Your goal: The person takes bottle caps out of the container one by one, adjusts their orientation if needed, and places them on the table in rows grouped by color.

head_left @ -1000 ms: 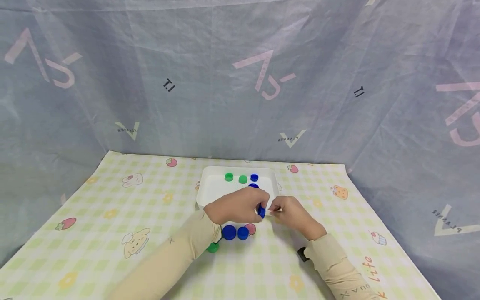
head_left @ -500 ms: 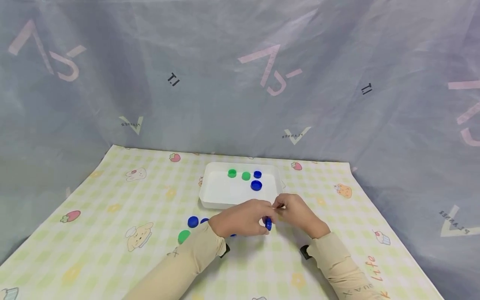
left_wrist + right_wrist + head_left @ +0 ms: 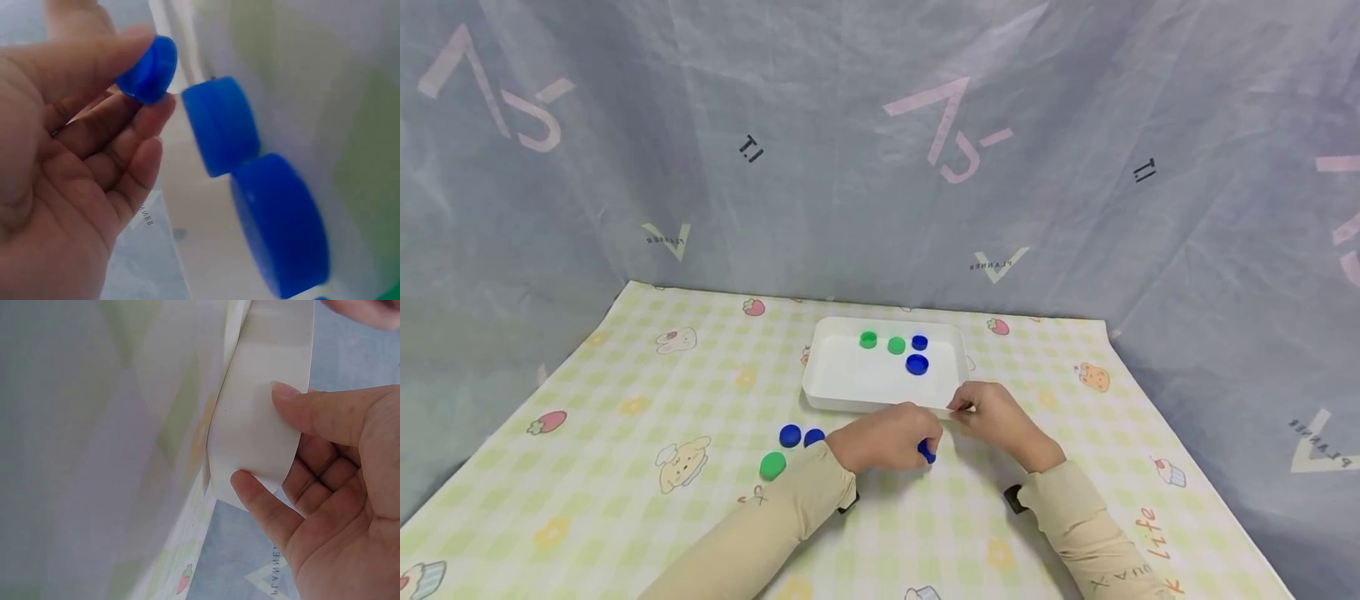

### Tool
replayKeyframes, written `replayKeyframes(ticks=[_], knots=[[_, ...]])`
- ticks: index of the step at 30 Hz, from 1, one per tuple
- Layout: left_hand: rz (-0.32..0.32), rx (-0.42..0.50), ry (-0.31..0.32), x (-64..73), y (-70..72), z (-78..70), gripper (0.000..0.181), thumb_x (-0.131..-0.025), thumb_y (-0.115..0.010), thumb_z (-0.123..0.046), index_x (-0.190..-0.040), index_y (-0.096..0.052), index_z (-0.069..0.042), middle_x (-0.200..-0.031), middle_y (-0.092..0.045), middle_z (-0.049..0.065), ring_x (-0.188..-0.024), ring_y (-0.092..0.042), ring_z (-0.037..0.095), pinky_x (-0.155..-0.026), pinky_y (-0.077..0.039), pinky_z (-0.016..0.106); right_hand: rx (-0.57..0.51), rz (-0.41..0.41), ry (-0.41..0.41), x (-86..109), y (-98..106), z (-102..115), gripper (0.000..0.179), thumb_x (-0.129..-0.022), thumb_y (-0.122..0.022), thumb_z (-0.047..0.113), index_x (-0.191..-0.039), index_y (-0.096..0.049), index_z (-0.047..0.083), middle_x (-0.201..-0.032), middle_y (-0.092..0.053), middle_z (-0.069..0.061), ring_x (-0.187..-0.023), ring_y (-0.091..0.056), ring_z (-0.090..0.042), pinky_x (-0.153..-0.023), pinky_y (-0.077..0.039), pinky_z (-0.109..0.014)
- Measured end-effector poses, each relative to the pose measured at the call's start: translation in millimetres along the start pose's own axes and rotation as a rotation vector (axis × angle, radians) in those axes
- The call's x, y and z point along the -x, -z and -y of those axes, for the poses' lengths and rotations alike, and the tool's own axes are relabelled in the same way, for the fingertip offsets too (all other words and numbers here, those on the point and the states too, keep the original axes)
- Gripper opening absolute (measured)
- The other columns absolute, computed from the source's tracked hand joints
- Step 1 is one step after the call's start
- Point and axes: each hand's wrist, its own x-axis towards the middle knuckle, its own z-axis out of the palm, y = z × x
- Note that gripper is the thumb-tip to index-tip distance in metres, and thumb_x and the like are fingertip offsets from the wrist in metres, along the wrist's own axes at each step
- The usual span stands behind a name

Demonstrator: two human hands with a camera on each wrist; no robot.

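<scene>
My left hand [image 3: 887, 435] pinches a blue bottle cap [image 3: 150, 72] between thumb and fingers, just in front of the white tray [image 3: 842, 405]. Two more blue caps, a smaller one [image 3: 222, 125] and a larger one [image 3: 281, 225], rest on the tablecloth beside it in the left wrist view. My right hand [image 3: 1003, 421] grips the tray's near right corner, thumb on the outer wall [image 3: 262, 356] in the right wrist view. Inside the tray sit two green caps [image 3: 868, 340] and two blue caps [image 3: 917, 364]. The left hand and forearm hide part of the table.
Left of my left forearm lie a blue cap [image 3: 790, 436], another blue cap [image 3: 814, 437] partly covered by the sleeve, and a green cap [image 3: 772, 466]. A checked tablecloth [image 3: 625, 483] covers the table. Grey curtains [image 3: 820, 167] stand behind and at the sides.
My left hand, holding the blue cap, has drawn back from the tray's front edge toward me. Caps left of the forearm have come into sight. The right hand stays at the tray corner.
</scene>
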Motion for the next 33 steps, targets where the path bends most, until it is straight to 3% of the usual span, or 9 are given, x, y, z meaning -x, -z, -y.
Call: replayKeyframes(ticks=[6,15,22,33], knots=[[0.026,-0.044,0.043,1.3,1.6,3.4,0.026,-0.079,-0.068,0.001,-0.065,-0.061,-0.019,-0.063,-0.052,-0.015,-0.063,-0.048,0.004,-0.067,-0.039,0.016,0.005,-0.010,0.013,-4.2,0.3,0.8,0.015,-0.081,-0.075,-0.003,-0.080,-0.074,0.011,-0.081,-0.071,0.002,-0.077,-0.068,-0.012,-0.070,-0.055,-0.030],[0.038,-0.112,0.052,-0.5,0.1,6.2,0.029,-0.083,-0.070,-0.003,-0.064,-0.058,-0.021,-0.062,-0.049,-0.014,-0.063,-0.045,0.004,-0.065,-0.037,0.016,0.007,-0.008,-0.005,-5.9,2.1,2.5,0.015,-0.081,-0.076,-0.004,-0.079,-0.074,0.011,-0.081,-0.071,0.003,-0.075,-0.067,-0.011,-0.069,-0.054,-0.028],[0.026,-0.190,0.015,0.1,-6.3,3.6,0.031,-0.080,-0.072,-0.001,-0.061,-0.058,-0.022,-0.063,-0.050,-0.015,-0.065,-0.046,0.002,-0.067,-0.036,0.013,0.001,-0.002,-0.013,-3.0,0.6,3.5,0.015,-0.082,-0.075,-0.004,-0.079,-0.074,0.011,-0.082,-0.071,0.001,-0.076,-0.067,-0.011,-0.069,-0.054,-0.027],[0.016,-0.220,0.010,1.3,-9.8,-3.5,0.034,-0.080,-0.070,0.002,-0.060,-0.057,-0.022,-0.061,-0.049,-0.015,-0.062,-0.045,0.002,-0.066,-0.036,0.014,0.005,0.016,-0.031,0.2,-0.3,1.2,0.014,-0.083,-0.075,-0.002,-0.081,-0.074,0.011,-0.082,-0.070,-0.002,-0.077,-0.067,-0.014,-0.068,-0.054,-0.027]])
